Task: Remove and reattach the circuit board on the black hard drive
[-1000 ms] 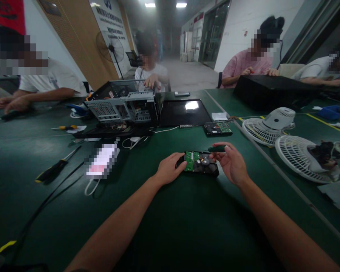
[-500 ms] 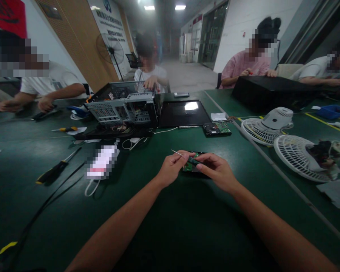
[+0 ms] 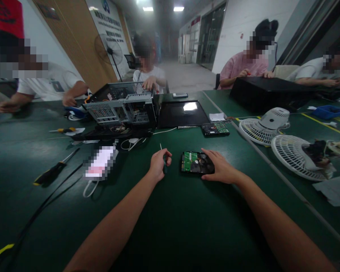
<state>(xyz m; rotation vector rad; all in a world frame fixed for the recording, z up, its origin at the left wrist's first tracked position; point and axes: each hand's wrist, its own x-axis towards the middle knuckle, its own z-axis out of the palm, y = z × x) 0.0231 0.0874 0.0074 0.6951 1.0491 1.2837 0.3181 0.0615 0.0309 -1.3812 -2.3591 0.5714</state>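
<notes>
Head view: the right hand [image 3: 221,168] gripped the hard drive [image 3: 197,163] by its right end, fingers at the far edge, thumb at the near; the left hand [image 3: 158,165], just left of the drive, was closed around a screwdriver [image 3: 165,167]. The drive lay on the table [image 3: 187,211], black-framed, green circuitry uppermost. Beyond stood an open computer case [image 3: 102,112], wiring inside; far right, a blue tray [image 3: 325,114], contents indistinct.

From here I can read nothing: the dark lettering [image 3: 107,18] on the wall sign [image 3: 109,27] behind the standing fan [image 3: 110,50], below a blue logo [image 3: 105,6], seems too blurred.
</notes>
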